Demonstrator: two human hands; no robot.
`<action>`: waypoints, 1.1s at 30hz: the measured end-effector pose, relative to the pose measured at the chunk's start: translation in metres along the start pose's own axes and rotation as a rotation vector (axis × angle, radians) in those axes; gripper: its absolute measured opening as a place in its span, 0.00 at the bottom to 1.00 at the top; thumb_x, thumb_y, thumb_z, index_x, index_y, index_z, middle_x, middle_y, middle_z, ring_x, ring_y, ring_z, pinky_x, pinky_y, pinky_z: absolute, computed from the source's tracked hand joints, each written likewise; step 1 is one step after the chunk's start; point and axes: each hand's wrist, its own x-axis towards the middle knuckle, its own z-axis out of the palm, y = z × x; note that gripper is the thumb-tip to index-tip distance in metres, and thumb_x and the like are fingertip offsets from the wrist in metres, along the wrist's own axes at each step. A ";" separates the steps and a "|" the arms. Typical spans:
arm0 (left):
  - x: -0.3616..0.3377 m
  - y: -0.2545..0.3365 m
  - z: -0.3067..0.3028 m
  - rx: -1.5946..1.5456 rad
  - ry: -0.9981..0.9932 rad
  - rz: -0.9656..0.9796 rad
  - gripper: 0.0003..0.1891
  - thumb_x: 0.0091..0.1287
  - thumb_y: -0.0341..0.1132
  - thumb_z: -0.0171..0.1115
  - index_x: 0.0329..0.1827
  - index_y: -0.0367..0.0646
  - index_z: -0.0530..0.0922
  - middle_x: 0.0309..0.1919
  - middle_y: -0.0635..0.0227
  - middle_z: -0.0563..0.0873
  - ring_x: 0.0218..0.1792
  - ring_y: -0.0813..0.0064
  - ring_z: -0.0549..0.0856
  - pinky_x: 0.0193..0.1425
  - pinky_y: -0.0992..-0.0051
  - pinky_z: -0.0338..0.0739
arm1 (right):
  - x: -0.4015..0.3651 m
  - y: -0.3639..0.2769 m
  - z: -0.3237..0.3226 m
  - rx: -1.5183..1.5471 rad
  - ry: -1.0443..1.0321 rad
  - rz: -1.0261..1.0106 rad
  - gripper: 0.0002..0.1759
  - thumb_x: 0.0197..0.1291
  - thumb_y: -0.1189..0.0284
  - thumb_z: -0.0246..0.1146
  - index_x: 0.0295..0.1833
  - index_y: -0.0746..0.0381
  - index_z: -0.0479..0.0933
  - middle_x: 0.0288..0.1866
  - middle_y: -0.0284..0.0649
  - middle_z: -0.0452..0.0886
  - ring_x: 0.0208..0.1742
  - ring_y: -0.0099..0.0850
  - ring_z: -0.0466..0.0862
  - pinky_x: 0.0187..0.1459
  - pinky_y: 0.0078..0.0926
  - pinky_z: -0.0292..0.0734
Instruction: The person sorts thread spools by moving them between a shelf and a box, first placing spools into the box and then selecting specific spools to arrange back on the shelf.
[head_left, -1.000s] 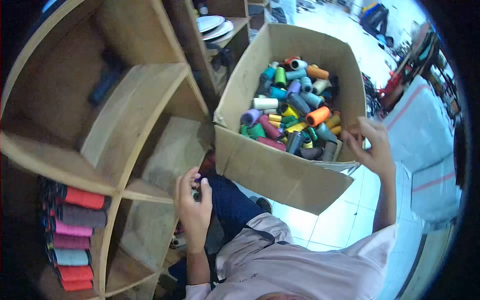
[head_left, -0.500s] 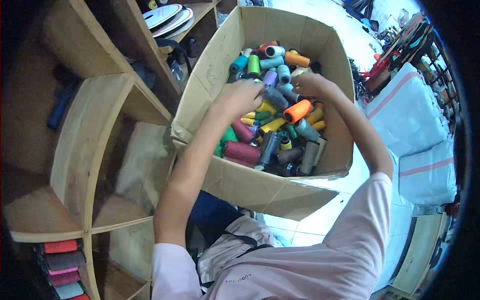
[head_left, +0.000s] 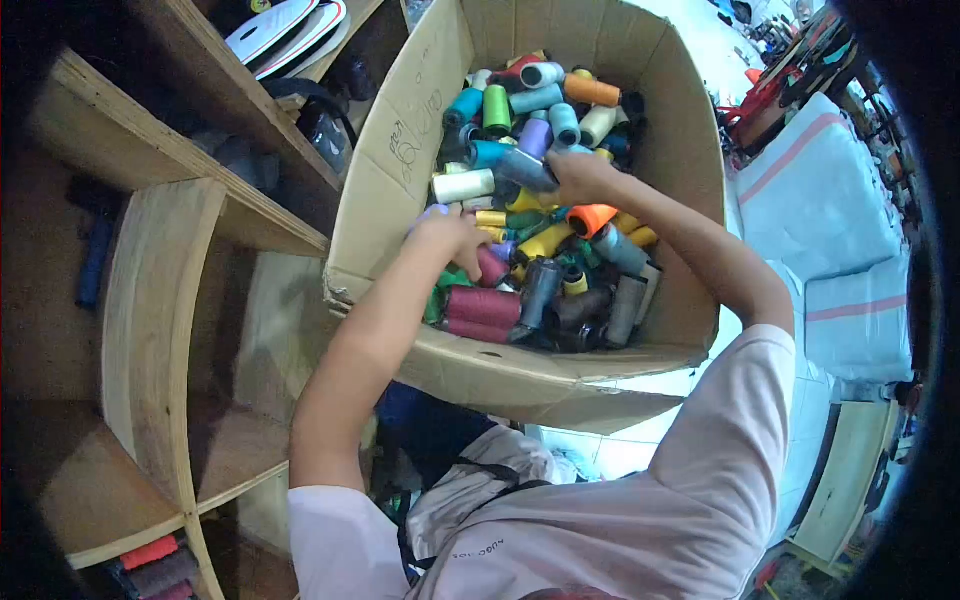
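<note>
Inside a large cardboard box (head_left: 385, 180) lies a heap of thread spools in many colours. My right hand (head_left: 585, 178) grips the end of a dark grey-blue thread spool (head_left: 527, 170), which is blurred and tilted above the pile. On the box's left side my left hand (head_left: 452, 240) reaches down among the spools, fingers bent and apart. Beside its fingers is a maroon spool (head_left: 491, 266), and a lavender spool (head_left: 430, 214) shows partly behind the hand. A cream spool (head_left: 463, 185) lies just beyond it. Below are a wider maroon spool (head_left: 483, 305) and an orange spool (head_left: 590, 219).
Wooden shelving (head_left: 150, 320) stands close along the left, with folded coloured material (head_left: 165, 575) in a lower compartment. White discs (head_left: 285, 35) rest on an upper shelf. White wrapped bundles (head_left: 815, 200) stand at right. The box's front flap (head_left: 520, 395) hangs toward my lap.
My left hand has moved down and left, uncovering the cream spool. My right hand has shifted left and now holds the dark grey-blue spool. The view has shifted slightly.
</note>
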 end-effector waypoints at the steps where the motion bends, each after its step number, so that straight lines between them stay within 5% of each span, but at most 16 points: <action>1: 0.004 0.003 -0.001 -0.035 -0.055 -0.033 0.41 0.46 0.56 0.76 0.68 0.64 0.77 0.68 0.67 0.77 0.72 0.60 0.69 0.70 0.54 0.68 | 0.003 -0.007 -0.009 0.040 0.066 0.047 0.38 0.53 0.41 0.66 0.53 0.67 0.75 0.41 0.56 0.85 0.43 0.54 0.86 0.48 0.50 0.80; 6: 0.009 0.003 -0.003 0.046 -0.029 0.017 0.39 0.46 0.53 0.77 0.66 0.60 0.78 0.67 0.65 0.77 0.71 0.57 0.70 0.68 0.53 0.71 | 0.015 -0.002 -0.036 0.210 0.308 0.111 0.36 0.57 0.42 0.61 0.55 0.65 0.77 0.44 0.56 0.85 0.45 0.51 0.86 0.49 0.48 0.80; 8: 0.009 0.001 -0.004 -0.016 0.119 0.020 0.34 0.47 0.53 0.76 0.60 0.53 0.81 0.60 0.63 0.83 0.64 0.57 0.78 0.63 0.53 0.74 | 0.013 0.012 -0.041 0.157 0.546 0.183 0.36 0.58 0.44 0.62 0.58 0.64 0.75 0.47 0.55 0.85 0.47 0.50 0.86 0.50 0.47 0.79; 9: 0.003 0.002 -0.014 -0.059 0.179 0.027 0.31 0.49 0.53 0.75 0.54 0.46 0.82 0.52 0.61 0.87 0.56 0.56 0.84 0.61 0.54 0.76 | 0.011 0.017 -0.039 0.108 0.730 0.128 0.32 0.60 0.46 0.61 0.53 0.65 0.75 0.44 0.51 0.84 0.47 0.51 0.86 0.50 0.47 0.79; 12: 0.007 -0.001 -0.025 -0.077 0.252 -0.120 0.34 0.51 0.58 0.75 0.57 0.47 0.81 0.54 0.62 0.87 0.56 0.59 0.85 0.61 0.49 0.74 | 0.011 0.031 -0.049 0.190 0.856 0.034 0.28 0.62 0.51 0.61 0.55 0.64 0.73 0.47 0.49 0.84 0.48 0.49 0.85 0.49 0.46 0.80; 17: 0.002 -0.009 -0.018 0.108 0.896 -0.263 0.24 0.60 0.45 0.70 0.57 0.48 0.77 0.50 0.69 0.80 0.56 0.66 0.79 0.54 0.52 0.76 | 0.005 0.040 -0.063 0.090 0.441 0.088 0.16 0.60 0.66 0.64 0.52 0.59 0.79 0.46 0.48 0.85 0.48 0.49 0.85 0.47 0.43 0.80; 18: 0.003 -0.011 -0.016 0.109 0.895 -0.263 0.24 0.60 0.45 0.70 0.57 0.48 0.77 0.50 0.69 0.80 0.56 0.66 0.79 0.54 0.52 0.76 | 0.010 0.051 -0.053 0.092 0.442 0.088 0.16 0.60 0.66 0.64 0.52 0.59 0.79 0.46 0.48 0.85 0.48 0.49 0.85 0.47 0.43 0.80; 20: 0.006 -0.013 -0.013 0.117 0.913 -0.292 0.29 0.61 0.45 0.68 0.65 0.49 0.74 0.48 0.66 0.79 0.53 0.63 0.80 0.51 0.52 0.75 | 0.022 0.075 -0.036 0.015 -0.093 -0.135 0.22 0.54 0.74 0.66 0.57 0.55 0.79 0.52 0.45 0.85 0.50 0.42 0.86 0.46 0.40 0.82; 22: 0.005 -0.012 -0.013 0.114 0.821 -0.290 0.29 0.62 0.44 0.67 0.67 0.52 0.73 0.50 0.65 0.79 0.54 0.62 0.80 0.53 0.52 0.76 | 0.003 0.055 -0.029 0.173 -0.470 -0.084 0.31 0.50 0.81 0.64 0.64 0.52 0.76 0.56 0.43 0.83 0.53 0.37 0.84 0.47 0.37 0.83; 24: 0.009 -0.016 -0.002 -0.001 0.688 -0.102 0.18 0.63 0.39 0.65 0.57 0.52 0.78 0.54 0.65 0.81 0.56 0.62 0.81 0.53 0.51 0.79 | -0.009 0.014 -0.026 -0.050 -0.697 -0.108 0.38 0.50 0.71 0.69 0.71 0.47 0.70 0.63 0.44 0.79 0.57 0.42 0.83 0.52 0.44 0.82; 27: 0.009 -0.016 0.000 0.000 0.536 -0.013 0.18 0.64 0.38 0.61 0.58 0.53 0.78 0.56 0.65 0.81 0.58 0.59 0.81 0.56 0.54 0.80 | -0.013 0.004 0.006 -0.258 -0.476 -0.218 0.37 0.48 0.65 0.72 0.68 0.49 0.74 0.60 0.43 0.82 0.58 0.43 0.82 0.53 0.45 0.79; 28: 0.006 -0.014 -0.002 -0.004 0.464 0.035 0.19 0.64 0.39 0.61 0.59 0.53 0.78 0.57 0.65 0.81 0.59 0.59 0.81 0.57 0.55 0.80 | 0.007 0.007 0.005 -0.249 -0.597 -0.317 0.38 0.46 0.63 0.73 0.67 0.50 0.75 0.59 0.43 0.82 0.57 0.43 0.83 0.54 0.45 0.79; 33: 0.005 -0.014 -0.009 -0.084 0.418 0.079 0.21 0.66 0.40 0.61 0.62 0.50 0.78 0.53 0.61 0.82 0.56 0.56 0.82 0.59 0.56 0.79 | -0.001 0.023 -0.013 -0.084 -0.458 -0.169 0.35 0.48 0.61 0.73 0.65 0.55 0.75 0.60 0.44 0.82 0.54 0.44 0.84 0.53 0.46 0.79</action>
